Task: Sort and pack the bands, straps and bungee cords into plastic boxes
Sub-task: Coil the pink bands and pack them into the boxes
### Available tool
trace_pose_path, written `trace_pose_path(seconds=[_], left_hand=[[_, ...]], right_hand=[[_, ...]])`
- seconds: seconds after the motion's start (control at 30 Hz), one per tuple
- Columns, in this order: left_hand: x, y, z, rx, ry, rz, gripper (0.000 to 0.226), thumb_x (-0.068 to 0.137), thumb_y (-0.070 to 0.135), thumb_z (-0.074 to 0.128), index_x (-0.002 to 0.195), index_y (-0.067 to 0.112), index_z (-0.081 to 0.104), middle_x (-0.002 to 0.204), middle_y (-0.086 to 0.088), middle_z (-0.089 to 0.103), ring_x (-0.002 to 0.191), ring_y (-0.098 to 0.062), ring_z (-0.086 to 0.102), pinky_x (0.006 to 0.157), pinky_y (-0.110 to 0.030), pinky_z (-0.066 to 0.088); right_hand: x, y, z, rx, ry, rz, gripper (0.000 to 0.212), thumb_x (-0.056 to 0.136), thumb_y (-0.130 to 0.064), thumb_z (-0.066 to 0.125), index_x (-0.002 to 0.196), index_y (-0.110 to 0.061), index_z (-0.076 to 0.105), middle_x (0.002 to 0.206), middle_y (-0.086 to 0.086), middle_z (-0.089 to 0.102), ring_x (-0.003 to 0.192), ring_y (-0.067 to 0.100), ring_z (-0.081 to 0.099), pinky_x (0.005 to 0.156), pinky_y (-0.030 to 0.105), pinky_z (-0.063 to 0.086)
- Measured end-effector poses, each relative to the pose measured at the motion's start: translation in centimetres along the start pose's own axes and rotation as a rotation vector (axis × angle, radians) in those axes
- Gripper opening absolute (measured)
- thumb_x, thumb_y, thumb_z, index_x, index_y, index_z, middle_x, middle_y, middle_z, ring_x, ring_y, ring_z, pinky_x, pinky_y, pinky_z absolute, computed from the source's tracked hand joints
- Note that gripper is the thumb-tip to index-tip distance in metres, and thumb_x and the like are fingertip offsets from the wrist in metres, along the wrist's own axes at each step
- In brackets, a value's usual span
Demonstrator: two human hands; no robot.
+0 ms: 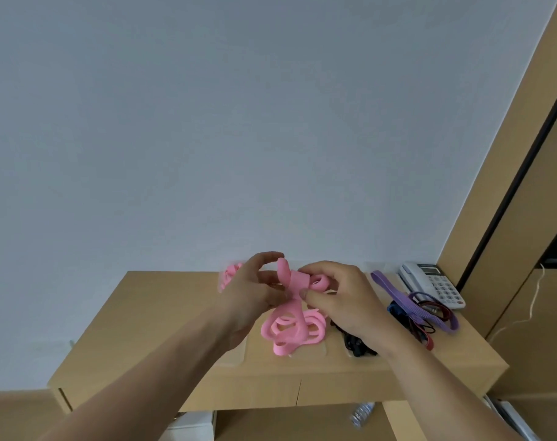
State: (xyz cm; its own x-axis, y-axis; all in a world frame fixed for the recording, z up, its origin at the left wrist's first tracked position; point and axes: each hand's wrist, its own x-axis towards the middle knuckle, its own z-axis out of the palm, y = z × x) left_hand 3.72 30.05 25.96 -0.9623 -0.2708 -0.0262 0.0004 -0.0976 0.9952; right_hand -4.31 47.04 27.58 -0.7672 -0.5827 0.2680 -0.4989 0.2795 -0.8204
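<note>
Grip: your left hand point(254, 291) and right hand point(337, 297) both pinch the pink strap point(294, 313) above the desk point(162, 316); the fingers of each are curled onto it.
Right hand: thumb and forefinger clamp the strap just under a wound turn of it; the other fingers are curled behind.
Left hand: thumb side holds the strap from the left; the forefinger arches over the top without touching the raised end.
Strap axis: the held part runs near upright, one rounded end pointing up between your hands, the rest falling toward you.
Strap tail: below the grip it drops into loose loops that lie in a heap on the desk, roughly mid-desk, in front of your wrists.
Other pink: a second pink bundle point(229, 275) sits behind your left hand, near the desk's back edge; partly hidden.
Black cord: a dark tangle point(355, 343) lies under your right wrist, just right of the pink loops.
Purple band: a flat purple band point(410, 302) lies diagonally, far end toward the wall, near end toward the desk's right edge, over red and blue cords point(425, 332).
Phone: a white desk phone point(436, 284) stands at the back right corner, beside the purple band.
Boxes: clear plastic edges show under the pink loops, too faint to trace.
</note>
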Motion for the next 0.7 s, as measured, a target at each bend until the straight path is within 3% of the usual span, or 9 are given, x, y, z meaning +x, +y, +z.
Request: trace_pose_path(seconds=[0.13,0.23,0.33,0.43,0.6,0.7], left_hand=[[-0.5,-0.5,-1.0,0.002,-0.032,-0.032,0.046,0.074,0.009,0.071,0.120,0.008,0.066,0.111,-0.011,0.075,0.106,-0.030,0.072,0.101,-0.048,0.054],[-0.8,-1.6,-1.7,0.080,-0.104,-0.075,0.033,0.082,0.027,0.071,0.111,0.011,0.072,0.108,-0.009,0.075,0.100,-0.025,0.072,0.100,-0.052,0.052],[-0.9,-2.7,-2.2,-0.004,-0.209,-0.146,0.035,0.091,0.033,0.069,0.121,0.015,0.070,0.118,-0.016,0.072,0.107,-0.034,0.071,0.096,-0.053,0.057],[-1.0,-3.4,-2.7,-0.124,-0.240,-0.206,0.041,0.086,0.040,0.074,0.117,0.013,0.073,0.115,-0.020,0.071,0.101,-0.039,0.071,0.082,-0.049,0.059],[-0.7,-4.6,-4.0,-0.198,-0.288,-0.253,0.040,0.090,0.032,0.070,0.118,0.003,0.070,0.118,-0.027,0.068,0.099,-0.040,0.069,0.081,-0.048,0.058],[-0.9,-4.9,-4.9,-0.277,-0.324,-0.273,0.045,0.086,0.028,0.072,0.120,-0.001,0.067,0.115,-0.023,0.069,0.095,-0.035,0.069,0.081,-0.045,0.058]], right_hand=[[-0.4,0.1,1.3,0.101,0.069,0.001,0.023,0.081,-0.004,0.074,0.091,-0.024,0.076,0.086,-0.005,0.076,0.080,0.011,0.072,0.069,0.028,0.059],[-0.9,0.2,2.2,0.201,0.100,0.022,0.019,0.083,-0.006,0.077,0.093,-0.023,0.076,0.087,-0.003,0.076,0.079,0.012,0.074,0.064,0.024,0.058],[-1.6,0.5,3.1,0.059,0.146,-0.003,0.024,0.079,-0.006,0.080,0.096,-0.024,0.077,0.090,-0.007,0.074,0.086,0.006,0.070,0.073,0.025,0.059],[-2.4,0.6,4.5,-0.125,0.194,-0.081,0.030,0.075,0.000,0.082,0.098,-0.018,0.078,0.095,-0.011,0.071,0.088,0.002,0.065,0.076,0.022,0.055],[-3.0,1.5,6.9,-0.255,0.236,-0.213,0.024,0.070,0.011,0.080,0.087,-0.005,0.076,0.092,0.002,0.069,0.082,0.016,0.067,0.071,0.035,0.055],[-3.5,2.0,8.1,-0.309,0.217,-0.248,0.025,0.070,0.014,0.075,0.086,-0.004,0.075,0.099,0.002,0.067,0.086,0.016,0.066,0.072,0.035,0.055]])
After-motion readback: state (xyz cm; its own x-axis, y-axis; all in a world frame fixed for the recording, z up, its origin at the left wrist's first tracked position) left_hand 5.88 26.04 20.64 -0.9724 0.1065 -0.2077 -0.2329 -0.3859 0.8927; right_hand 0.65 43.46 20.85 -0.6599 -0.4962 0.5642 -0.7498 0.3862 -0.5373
